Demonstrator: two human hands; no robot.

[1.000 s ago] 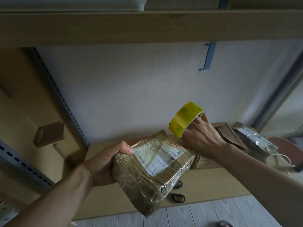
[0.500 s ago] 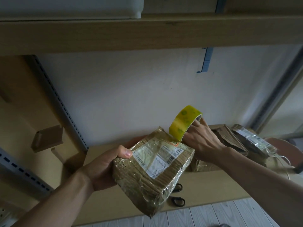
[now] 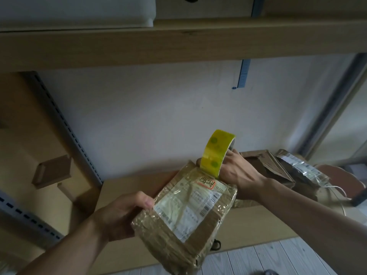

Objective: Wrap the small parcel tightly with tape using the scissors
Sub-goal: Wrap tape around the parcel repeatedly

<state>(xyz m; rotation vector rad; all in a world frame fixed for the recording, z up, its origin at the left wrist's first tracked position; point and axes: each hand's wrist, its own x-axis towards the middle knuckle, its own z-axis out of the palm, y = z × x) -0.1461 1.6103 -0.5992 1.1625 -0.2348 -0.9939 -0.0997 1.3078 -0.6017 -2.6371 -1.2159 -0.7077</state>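
A small brown cardboard parcel (image 3: 184,225) with a white shipping label and glossy tape over it is held up above the shelf. My left hand (image 3: 121,217) grips its left side, thumb on top near the label. My right hand (image 3: 240,171) holds a yellow tape roll (image 3: 216,153) upright, its lower edge touching the parcel's far top edge. The black scissors (image 3: 216,245) lie on the shelf below, mostly hidden by the parcel.
A wooden shelf board (image 3: 258,221) lies under my hands. Other wrapped parcels (image 3: 297,169) sit at its right end beside a white cable (image 3: 335,189). An upper shelf (image 3: 178,40) runs overhead; a metal rail (image 3: 69,128) stands at left.
My right hand brought the tape roll down and left until it touches the parcel's far edge. The parcel has tilted slightly and now hides more of the scissors.
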